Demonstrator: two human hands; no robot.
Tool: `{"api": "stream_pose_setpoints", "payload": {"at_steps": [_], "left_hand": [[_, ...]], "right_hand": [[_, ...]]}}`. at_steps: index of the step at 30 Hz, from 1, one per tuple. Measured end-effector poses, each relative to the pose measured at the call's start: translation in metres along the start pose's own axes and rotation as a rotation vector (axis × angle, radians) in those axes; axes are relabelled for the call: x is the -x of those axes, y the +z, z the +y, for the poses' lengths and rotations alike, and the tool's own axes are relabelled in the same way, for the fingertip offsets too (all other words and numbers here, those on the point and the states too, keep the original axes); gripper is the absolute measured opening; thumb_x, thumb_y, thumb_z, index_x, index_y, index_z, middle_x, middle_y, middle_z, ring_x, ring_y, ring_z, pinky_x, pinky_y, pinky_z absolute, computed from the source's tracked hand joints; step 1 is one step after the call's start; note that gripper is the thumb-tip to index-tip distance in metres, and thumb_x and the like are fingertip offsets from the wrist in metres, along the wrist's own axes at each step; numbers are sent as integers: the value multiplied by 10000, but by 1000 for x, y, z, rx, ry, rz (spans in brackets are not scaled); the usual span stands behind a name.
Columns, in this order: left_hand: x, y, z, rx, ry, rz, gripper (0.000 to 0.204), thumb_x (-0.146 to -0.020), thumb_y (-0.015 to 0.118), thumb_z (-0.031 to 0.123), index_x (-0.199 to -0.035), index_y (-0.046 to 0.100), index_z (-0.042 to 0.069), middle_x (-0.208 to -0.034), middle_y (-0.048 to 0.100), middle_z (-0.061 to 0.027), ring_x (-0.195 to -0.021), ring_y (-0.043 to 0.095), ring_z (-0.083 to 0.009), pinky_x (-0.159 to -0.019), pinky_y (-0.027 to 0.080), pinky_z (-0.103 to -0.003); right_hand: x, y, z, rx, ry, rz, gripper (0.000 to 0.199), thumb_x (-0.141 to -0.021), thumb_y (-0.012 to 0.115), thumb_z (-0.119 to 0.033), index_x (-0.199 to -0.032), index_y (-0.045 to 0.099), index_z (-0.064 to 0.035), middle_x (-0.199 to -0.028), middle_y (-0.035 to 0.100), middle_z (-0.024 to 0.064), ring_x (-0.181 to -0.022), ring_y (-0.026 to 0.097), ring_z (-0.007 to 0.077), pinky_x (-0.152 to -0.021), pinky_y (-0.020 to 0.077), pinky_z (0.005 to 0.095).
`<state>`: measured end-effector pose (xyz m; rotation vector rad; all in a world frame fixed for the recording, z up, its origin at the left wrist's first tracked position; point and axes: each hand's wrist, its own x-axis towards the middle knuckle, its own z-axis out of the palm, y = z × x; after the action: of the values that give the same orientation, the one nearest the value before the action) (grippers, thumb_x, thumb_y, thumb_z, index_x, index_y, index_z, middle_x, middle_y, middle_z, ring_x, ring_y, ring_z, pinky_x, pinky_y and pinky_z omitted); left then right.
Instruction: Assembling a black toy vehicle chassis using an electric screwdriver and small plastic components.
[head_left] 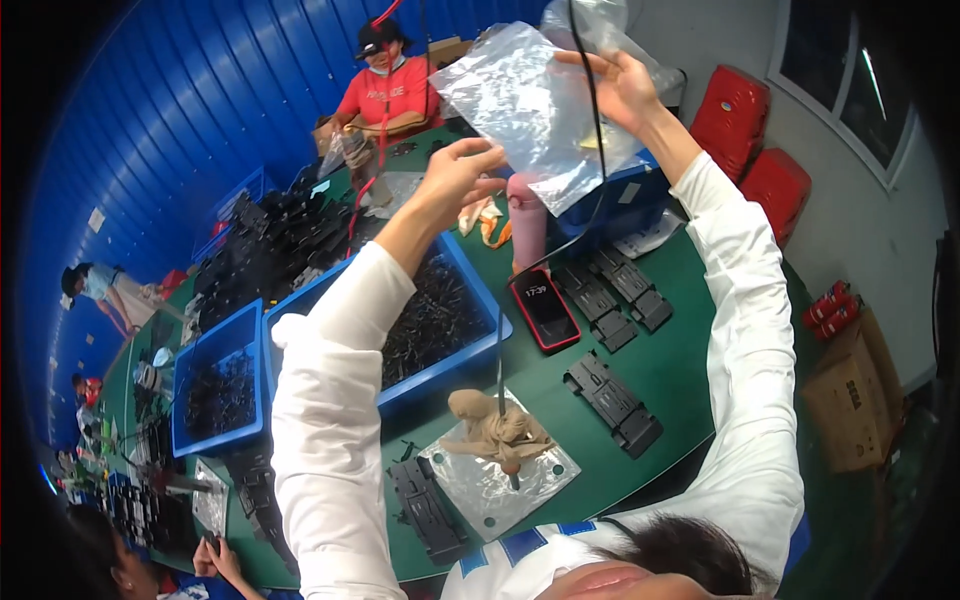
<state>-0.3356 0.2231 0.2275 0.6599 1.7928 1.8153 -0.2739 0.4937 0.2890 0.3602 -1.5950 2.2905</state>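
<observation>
Plastic bag (535, 110), clear and crinkled, hangs raised in the upper middle of the frame, held up between both hands above the green table (680, 370). The right hand (622, 88) pinches the bag's upper right edge with fingers closed on the film, and a thin black cord (590, 120) runs down past it toward the table. The left hand (455, 180) grips the bag's lower left edge, its fingers curled against the plastic. Below the bag, in the centre, sits a blue bin (470, 370) filled with small dark parts, and a second blue bin (222, 385) lies to its left. A phone in a red case (544, 309) rests just right of the first bin, with black plastic brackets (612, 402) spread on bare green surface toward the table's curved right edge. At lower centre, a tan glove (495, 430) lies on a flat clear sheet (500, 480). Across the table, at the top, a person in a red shirt (395, 92) works.
</observation>
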Motion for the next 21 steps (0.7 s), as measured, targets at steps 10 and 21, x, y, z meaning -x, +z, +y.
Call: {"api": "stream_pose_setpoints", "payload": {"at_steps": [10,21], "left_hand": [[-22,-20,32,215,6,257,465,-1010,425,228,-1325,405,-114,-1267,555,-267,-1047,650,-409,-904,557,-494],[-14,-22,39,631,8,-229,1061,-805,537,800,-1544,227,104,-1520,352,-233,-1384,362,-439,-1141,122,-674]], "right_hand": [[-31,48,-2,731,-5,-417,488,-964,361,-332,-1077,744,-52,-1282,645,120,-1323,428,230,-1150,226,472],[-22,60,49,1366,76,-615,507,-878,385,-330,-688,748,-32,-786,720,137,-815,651,301,-809,489,364]]}}
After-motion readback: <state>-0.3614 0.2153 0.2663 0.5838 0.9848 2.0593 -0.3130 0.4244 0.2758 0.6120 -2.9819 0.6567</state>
